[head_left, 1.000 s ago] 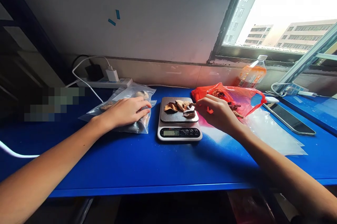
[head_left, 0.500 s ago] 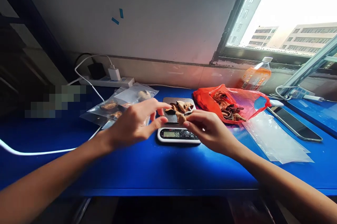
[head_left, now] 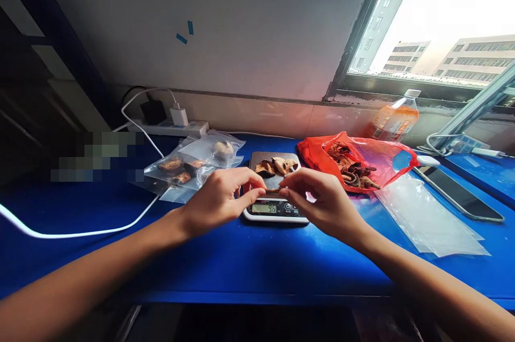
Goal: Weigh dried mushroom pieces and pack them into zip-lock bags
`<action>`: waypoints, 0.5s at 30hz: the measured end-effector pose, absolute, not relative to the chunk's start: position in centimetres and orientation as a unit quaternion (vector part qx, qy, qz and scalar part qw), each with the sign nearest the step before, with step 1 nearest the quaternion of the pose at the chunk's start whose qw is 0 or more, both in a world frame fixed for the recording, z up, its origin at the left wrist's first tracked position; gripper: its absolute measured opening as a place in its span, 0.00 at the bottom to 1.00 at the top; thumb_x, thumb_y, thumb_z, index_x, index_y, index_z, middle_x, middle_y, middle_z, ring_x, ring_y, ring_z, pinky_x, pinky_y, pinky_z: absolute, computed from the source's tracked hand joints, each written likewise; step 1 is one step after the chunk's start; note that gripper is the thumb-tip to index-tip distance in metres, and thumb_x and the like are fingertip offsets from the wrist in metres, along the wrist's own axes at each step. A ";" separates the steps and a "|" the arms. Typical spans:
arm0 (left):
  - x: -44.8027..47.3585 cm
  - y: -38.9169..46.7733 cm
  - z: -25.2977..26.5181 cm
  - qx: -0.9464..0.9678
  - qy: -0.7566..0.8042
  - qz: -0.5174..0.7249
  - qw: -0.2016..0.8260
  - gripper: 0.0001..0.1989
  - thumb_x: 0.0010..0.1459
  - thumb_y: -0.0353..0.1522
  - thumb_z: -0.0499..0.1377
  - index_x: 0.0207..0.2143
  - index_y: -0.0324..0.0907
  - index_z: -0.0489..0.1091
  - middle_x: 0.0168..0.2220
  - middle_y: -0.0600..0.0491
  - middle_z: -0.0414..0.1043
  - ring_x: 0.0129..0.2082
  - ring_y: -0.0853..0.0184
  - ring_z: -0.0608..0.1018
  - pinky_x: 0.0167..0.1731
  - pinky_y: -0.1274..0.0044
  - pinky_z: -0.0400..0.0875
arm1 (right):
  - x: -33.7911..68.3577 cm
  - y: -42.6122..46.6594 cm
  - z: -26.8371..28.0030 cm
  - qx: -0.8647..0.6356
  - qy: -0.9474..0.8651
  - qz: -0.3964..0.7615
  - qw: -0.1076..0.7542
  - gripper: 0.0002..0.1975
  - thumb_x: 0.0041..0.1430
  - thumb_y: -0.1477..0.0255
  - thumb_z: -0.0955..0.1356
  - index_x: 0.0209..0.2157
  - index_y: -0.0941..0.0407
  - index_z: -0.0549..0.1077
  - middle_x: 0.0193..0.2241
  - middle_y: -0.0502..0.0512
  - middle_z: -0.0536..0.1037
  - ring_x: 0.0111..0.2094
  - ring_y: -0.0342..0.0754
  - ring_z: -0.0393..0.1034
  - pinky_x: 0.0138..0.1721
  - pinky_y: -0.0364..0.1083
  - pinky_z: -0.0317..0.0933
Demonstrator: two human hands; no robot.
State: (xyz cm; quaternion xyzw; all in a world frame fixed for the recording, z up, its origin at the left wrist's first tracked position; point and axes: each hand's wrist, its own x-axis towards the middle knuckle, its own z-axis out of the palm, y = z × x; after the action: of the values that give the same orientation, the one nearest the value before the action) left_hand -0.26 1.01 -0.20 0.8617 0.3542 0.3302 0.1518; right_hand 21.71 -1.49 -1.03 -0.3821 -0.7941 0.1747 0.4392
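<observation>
A kitchen scale (head_left: pixel 257 158) with a steel plate and white rim stands on the blue table, its display showing 9.6. Several curled, dried mushroom pieces (head_left: pixel 277 166), cream and dark brown, lie on its plate. Low over the scale's front, a thin piece of dried mushroom (head_left: pixel 273 190) is seen nearly edge-on between my hands. My left hand (head_left: pixel 225 195) pinches its left end with thumb and forefinger. At the right end, my right hand (head_left: pixel 322 197) grips it with thumb and fingertips, partly covering it.
Right of the scale, an open red plastic bag (head_left: pixel 317 151) holds dark dried pieces. Flat clear bags (head_left: pixel 426 218), a phone (head_left: pixel 462 194) and an orange drink bottle (head_left: pixel 396 117) are beyond it. Filled zip bags (head_left: pixel 185 168), a white cable (head_left: pixel 80 236) and a power strip (head_left: pixel 197 127) are left.
My left hand has moved right and closed onto the mushroom piece, which only my right hand held before. The view has shifted slightly.
</observation>
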 end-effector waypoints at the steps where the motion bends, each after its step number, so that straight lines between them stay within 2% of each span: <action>1: -0.3 1.5 -0.3 0.861 0.355 0.342 0.123 0.07 0.59 0.34 0.58 0.33 0.42 0.75 0.30 0.55 0.77 0.26 0.70 0.74 0.31 0.78 0.69 | 22.1 -1.4 -0.7 -0.378 -0.794 0.145 0.453 0.03 0.60 0.72 0.68 0.32 0.56 0.74 0.24 0.49 0.75 0.22 0.40 0.64 0.24 0.40 0.59; 4: -0.6 3.8 -0.5 0.844 0.381 0.373 0.059 0.06 0.58 0.33 0.59 0.33 0.41 0.75 0.30 0.54 0.77 0.27 0.69 0.75 0.32 0.77 0.70 | 24.1 -0.7 0.4 -0.382 -0.772 0.039 0.506 0.03 0.60 0.71 0.67 0.33 0.55 0.74 0.28 0.52 0.78 0.27 0.43 0.70 0.29 0.43 0.63; 8: -0.5 6.8 -0.7 0.827 0.396 0.389 0.091 0.04 0.55 0.31 0.60 0.31 0.40 0.75 0.29 0.53 0.78 0.28 0.67 0.77 0.31 0.76 0.71 | 28.3 1.1 0.8 -0.443 -0.699 -0.050 0.560 0.05 0.60 0.68 0.68 0.33 0.53 0.74 0.27 0.51 0.78 0.26 0.45 0.72 0.29 0.44 0.63; 15: 1.5 7.3 -0.5 0.865 0.343 0.358 0.072 0.04 0.55 0.30 0.59 0.31 0.40 0.75 0.30 0.53 0.78 0.29 0.67 0.78 0.32 0.77 0.72 | 32.2 3.7 -0.5 -0.516 -0.646 -0.125 0.549 0.08 0.59 0.66 0.67 0.30 0.55 0.74 0.25 0.52 0.77 0.25 0.46 0.71 0.28 0.45 0.62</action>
State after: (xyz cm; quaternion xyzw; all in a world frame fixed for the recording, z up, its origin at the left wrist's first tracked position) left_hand 1.51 7.29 -0.47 0.8655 0.3428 0.3580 0.0724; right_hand 32.15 3.72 -0.48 -0.5158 -0.6460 -0.1254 0.5485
